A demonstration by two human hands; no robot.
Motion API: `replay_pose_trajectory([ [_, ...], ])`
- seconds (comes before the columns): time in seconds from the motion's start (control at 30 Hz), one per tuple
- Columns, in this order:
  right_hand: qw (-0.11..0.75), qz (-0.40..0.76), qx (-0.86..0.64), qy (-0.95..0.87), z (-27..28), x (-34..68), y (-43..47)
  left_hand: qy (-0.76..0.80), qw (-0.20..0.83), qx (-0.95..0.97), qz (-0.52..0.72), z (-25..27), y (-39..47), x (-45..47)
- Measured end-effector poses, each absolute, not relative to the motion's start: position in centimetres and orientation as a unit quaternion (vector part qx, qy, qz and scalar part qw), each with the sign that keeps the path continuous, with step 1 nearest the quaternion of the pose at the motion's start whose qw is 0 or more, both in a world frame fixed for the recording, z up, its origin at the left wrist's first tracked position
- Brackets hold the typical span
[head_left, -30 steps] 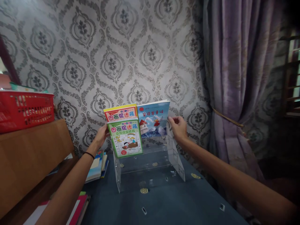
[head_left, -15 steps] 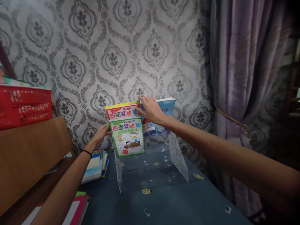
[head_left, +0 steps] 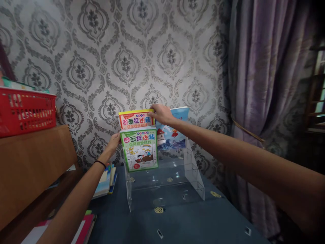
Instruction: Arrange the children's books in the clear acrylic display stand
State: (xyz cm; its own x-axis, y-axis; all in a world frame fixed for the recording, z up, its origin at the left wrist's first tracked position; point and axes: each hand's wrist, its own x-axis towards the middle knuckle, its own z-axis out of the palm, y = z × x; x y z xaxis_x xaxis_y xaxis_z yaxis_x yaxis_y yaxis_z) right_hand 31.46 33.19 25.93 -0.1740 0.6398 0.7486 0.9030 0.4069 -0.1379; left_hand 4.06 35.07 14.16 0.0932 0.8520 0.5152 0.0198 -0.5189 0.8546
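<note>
A clear acrylic book stand [head_left: 194,169] holds several picture books. My right hand [head_left: 164,114] pinches the top right corner of a red book with a yellow top edge [head_left: 135,119]. A green-bordered book [head_left: 139,152] with cartoon children on its cover stands in front and hides the red book's lower part. My left hand [head_left: 113,145] is closed at the left side of these books, at the red book's edge, with its fingertips partly hidden. Behind my right hand and forearm, a blue book [head_left: 169,138] stands on the right of the rack.
A dark blue cloth [head_left: 177,223] with pineapple prints covers the table. Stacked books [head_left: 105,183] lie left of the stand, with a pink-edged book [head_left: 83,230] nearer me. A red basket [head_left: 27,110] sits on a wooden box [head_left: 38,166]. Purple curtains [head_left: 264,84] hang at right.
The red book has shifted right and sits straighter, showing more of its title above the green book. Both hands have moved slightly with it, still at its edges.
</note>
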Motion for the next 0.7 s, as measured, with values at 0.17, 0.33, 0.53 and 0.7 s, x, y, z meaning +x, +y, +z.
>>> replay_pose_trajectory([
  [0.17,0.350,-0.163,-0.545,-0.744,27.0,31.2,33.5,0.344,0.343,0.646,0.589,14.2,35.3,4.3],
  [0.33,0.332,-0.174,-0.555,-0.742,26.7,31.5,33.6,0.349,0.329,0.649,0.591,13.8,35.8,4.5],
  [0.53,0.322,-0.188,-0.560,-0.740,26.3,31.4,32.7,0.354,0.331,0.650,0.585,13.5,35.7,4.5],
  [0.7,0.327,-0.204,-0.560,-0.733,26.0,31.1,32.0,0.351,0.348,0.645,0.582,13.2,35.6,4.7],
])
